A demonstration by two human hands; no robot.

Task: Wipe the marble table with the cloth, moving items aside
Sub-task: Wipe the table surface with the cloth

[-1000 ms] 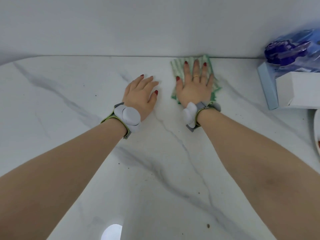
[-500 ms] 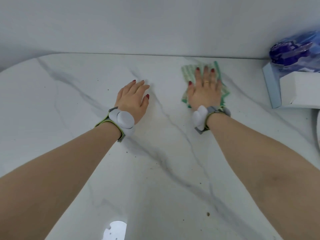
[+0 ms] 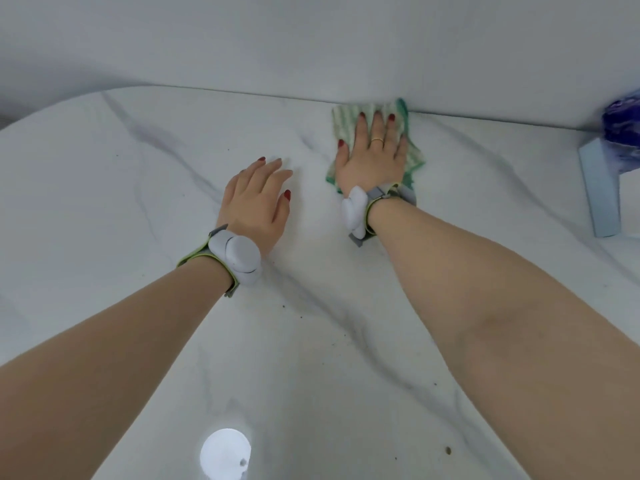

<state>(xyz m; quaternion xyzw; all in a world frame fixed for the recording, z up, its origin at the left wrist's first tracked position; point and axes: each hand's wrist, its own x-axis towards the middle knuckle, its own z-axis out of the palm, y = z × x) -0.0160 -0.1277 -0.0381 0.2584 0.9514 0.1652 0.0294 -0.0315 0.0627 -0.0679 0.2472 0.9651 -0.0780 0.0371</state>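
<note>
Two hands are seen on the white marble surface point(image 3: 104, 209). One green striped cloth point(image 3: 414, 157) is pressed flat under the right hand point(image 3: 374, 157), whose fingers are laid out straight; nothing is gripped. The cloth is placed at the far edge of the surface, touching the wall. The left hand point(image 3: 256, 202) is rested palm-down beside it, fingers straight, slightly apart from the cloth, with nothing held. One grey-white band is worn on each wrist, two in all. One pale blue box point(image 3: 601, 188) is seen at the right edge, with one blue-purple wrapped item point(image 3: 623, 123) above it. Several dark specks are scattered over the near surface.
</note>
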